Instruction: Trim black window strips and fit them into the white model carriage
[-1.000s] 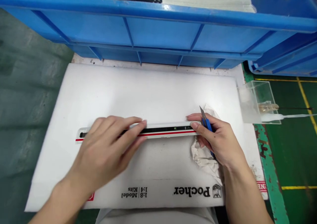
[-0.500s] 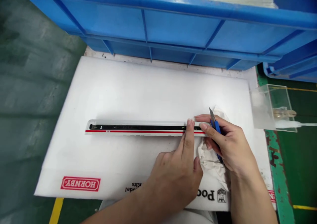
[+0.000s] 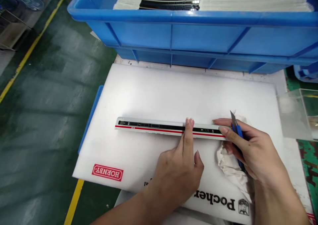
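Note:
A long, narrow white strip (image 3: pixel 154 129) with a black band and a red stripe lies on white foam sheeting (image 3: pixel 159 89). My left hand (image 3: pixel 180 165) rests two extended fingers across the strip's middle, its thumb apart. At the strip's right end, my right hand (image 3: pixel 244 143) pinches it between thumb and fingers. A blue utility knife (image 3: pixel 238 130), blade out and pointing up, is also held in that hand. Under the right hand lies a crumpled white cloth (image 3: pixel 230 165), partly hidden.
Behind the foam stands a large blue crate (image 3: pixel 198 36) filled with stacked strips and white sheets. A clear plastic box (image 3: pixel 293 110) is at the right edge. Green floor with yellow lines shows at left.
The view has shifted left, so the foam and strip appear further right. My left hand now sits nearer the strip's middle, further from my right hand, which still holds the strip's end and the knife.

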`<state>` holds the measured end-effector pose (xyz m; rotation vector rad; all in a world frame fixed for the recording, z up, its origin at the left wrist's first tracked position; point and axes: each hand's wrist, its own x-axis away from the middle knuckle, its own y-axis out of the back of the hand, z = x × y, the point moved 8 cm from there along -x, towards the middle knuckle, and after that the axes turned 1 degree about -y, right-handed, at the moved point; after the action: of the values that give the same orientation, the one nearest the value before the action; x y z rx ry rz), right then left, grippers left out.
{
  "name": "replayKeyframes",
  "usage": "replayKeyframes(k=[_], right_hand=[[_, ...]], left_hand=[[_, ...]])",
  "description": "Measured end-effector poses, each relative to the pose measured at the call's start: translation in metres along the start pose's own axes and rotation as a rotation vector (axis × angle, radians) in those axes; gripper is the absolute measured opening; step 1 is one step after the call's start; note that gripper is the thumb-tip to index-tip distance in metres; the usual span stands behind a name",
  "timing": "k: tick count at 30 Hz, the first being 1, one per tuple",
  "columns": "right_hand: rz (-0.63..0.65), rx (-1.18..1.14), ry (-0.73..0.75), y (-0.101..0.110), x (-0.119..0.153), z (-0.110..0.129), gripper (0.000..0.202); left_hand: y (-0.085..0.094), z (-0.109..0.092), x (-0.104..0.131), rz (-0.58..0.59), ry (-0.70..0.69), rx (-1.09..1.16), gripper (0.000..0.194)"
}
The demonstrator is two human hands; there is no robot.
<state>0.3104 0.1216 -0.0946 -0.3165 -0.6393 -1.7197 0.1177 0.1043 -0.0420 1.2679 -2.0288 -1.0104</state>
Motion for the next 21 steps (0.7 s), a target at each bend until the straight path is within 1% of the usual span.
replayKeyframes(k=[3,6,8,11,14,18,21], right_hand=[[0.004,-0.028,0.005,0.000,0.000,0.001,0.049],[0.009,-0.034,-0.015,-0.002,0.000,0.001,0.053],[0.004,-0.021,-0.024,-0.002,0.000,0.001,0.055],[-0.012,-0.004,-0.025,0.000,0.000,-0.001,0.056],[-0.031,-0.007,-0.044,0.004,-0.001,-0.007,0.055],[-0.035,-0.017,-0.065,0.007,0.000,-0.012,0.057],[-0.032,-0.014,-0.073,0.007,0.001,-0.011,0.057]], left_hand=[[0.004,0.003,-0.002,-0.021,0.003,0.044,0.088],[0.011,0.001,0.003,-0.019,-0.039,0.032,0.083],[0.018,0.002,0.009,-0.055,-0.063,0.006,0.078],[0.026,0.008,0.017,-0.119,-0.032,-0.042,0.076],[0.023,0.016,0.019,-0.132,0.004,-0.082,0.079],[0.016,0.022,0.019,-0.128,0.030,-0.045,0.081],[0.021,0.024,0.022,-0.104,0.015,-0.013,0.079]])
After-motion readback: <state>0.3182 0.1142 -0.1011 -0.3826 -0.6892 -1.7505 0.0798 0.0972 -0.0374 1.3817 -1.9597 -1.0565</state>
